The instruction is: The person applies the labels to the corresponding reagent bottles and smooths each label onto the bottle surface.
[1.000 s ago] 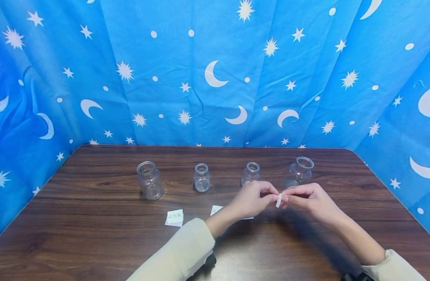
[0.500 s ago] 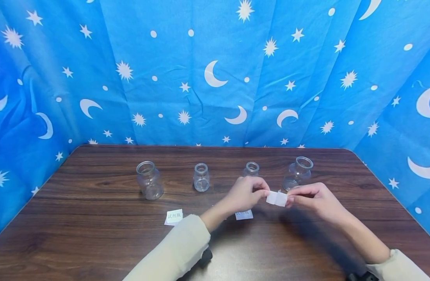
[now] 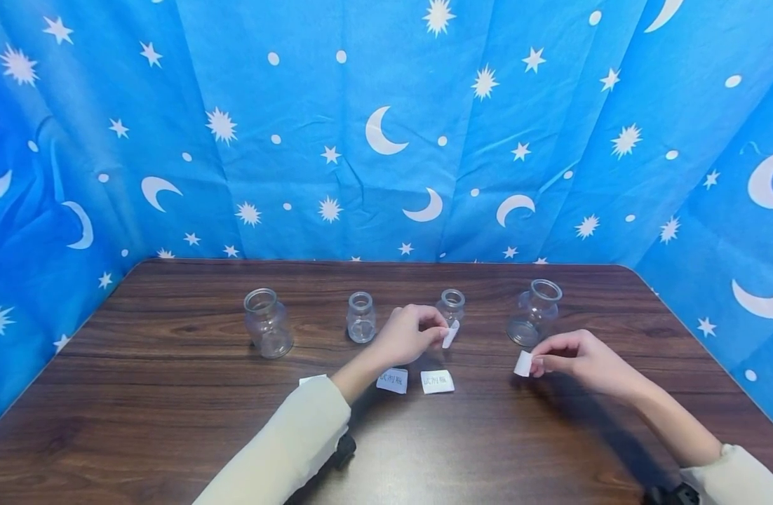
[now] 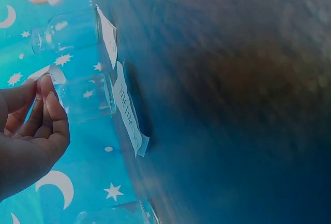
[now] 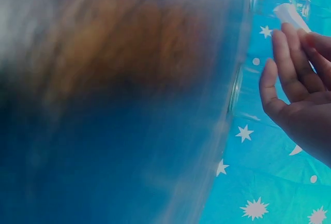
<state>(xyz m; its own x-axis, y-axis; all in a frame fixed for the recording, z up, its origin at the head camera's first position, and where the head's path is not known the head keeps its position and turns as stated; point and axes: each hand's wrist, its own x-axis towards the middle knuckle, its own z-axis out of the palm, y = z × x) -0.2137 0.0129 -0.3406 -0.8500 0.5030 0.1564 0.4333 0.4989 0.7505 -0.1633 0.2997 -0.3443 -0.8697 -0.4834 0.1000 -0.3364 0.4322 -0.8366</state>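
My left hand (image 3: pixel 404 335) pinches a small white paper slip (image 3: pixel 451 334) between thumb and fingertips, in front of the second small glass jar (image 3: pixel 452 301). To the right, my right hand (image 3: pixel 582 361) pinches a curved white sticker label (image 3: pixel 522 364) by its right edge, in front of the large glass jar (image 3: pixel 536 315). The two white pieces are apart. Two printed labels (image 3: pixel 392 381) lie on the table near my left wrist. In the left wrist view, the held slip (image 4: pixel 49 73) shows above the fingertips. The right wrist view shows the curled label (image 5: pixel 290 16) past the fingers.
Another large glass jar (image 3: pixel 268 326) and another small glass jar (image 3: pixel 361 321) stand in the same row on the brown wooden table (image 3: pixel 140 393). A further label (image 3: pixel 313 379) is mostly covered by my left sleeve. A blue star-patterned cloth (image 3: pixel 298 140) hangs behind.
The white piece between both hands has come apart into two. My left hand has moved left with one piece; my right hand keeps the other, having shifted slightly right.
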